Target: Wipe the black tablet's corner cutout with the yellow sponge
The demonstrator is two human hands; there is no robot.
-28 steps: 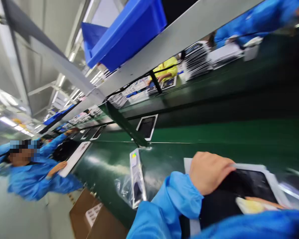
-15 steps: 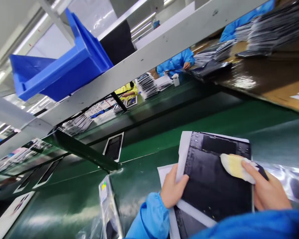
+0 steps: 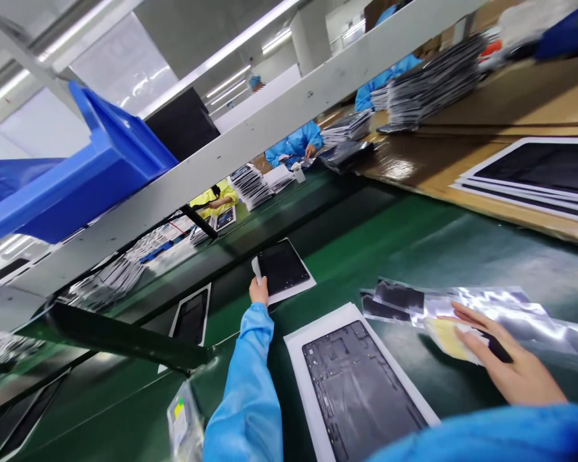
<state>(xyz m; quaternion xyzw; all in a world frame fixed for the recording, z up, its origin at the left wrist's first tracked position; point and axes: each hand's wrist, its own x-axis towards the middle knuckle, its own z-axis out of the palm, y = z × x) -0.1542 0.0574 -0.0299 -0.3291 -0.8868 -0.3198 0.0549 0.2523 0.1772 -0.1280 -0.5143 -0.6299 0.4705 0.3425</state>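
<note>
- Head view: my left fingers (image 3: 259,289), arm stretched out, closed on the left edge of the far panel (image 3: 284,266); a white flap (image 3: 255,266) stands up beside them.
- Far panel: flat, black, rectangular, white margin along near and right edges; lies on the green desk (image 3: 453,240).
- Near panel (image 3: 361,385): on the desk between my arms; dark grey, moulded detail along its edges, small bright dots, soft sheen mid-face, white border around; bottom end runs behind my right sleeve (image 3: 491,436) and out of view.
- My right fingers (image 3: 481,321): part-curled, gripping a yellow-and-white pad (image 3: 447,340); dark piece (image 3: 497,346) in there too, can't tell what.
- Film strips (image 3: 481,301): shiny, see-through, dark patches at left end, just beyond the pad.
</note>
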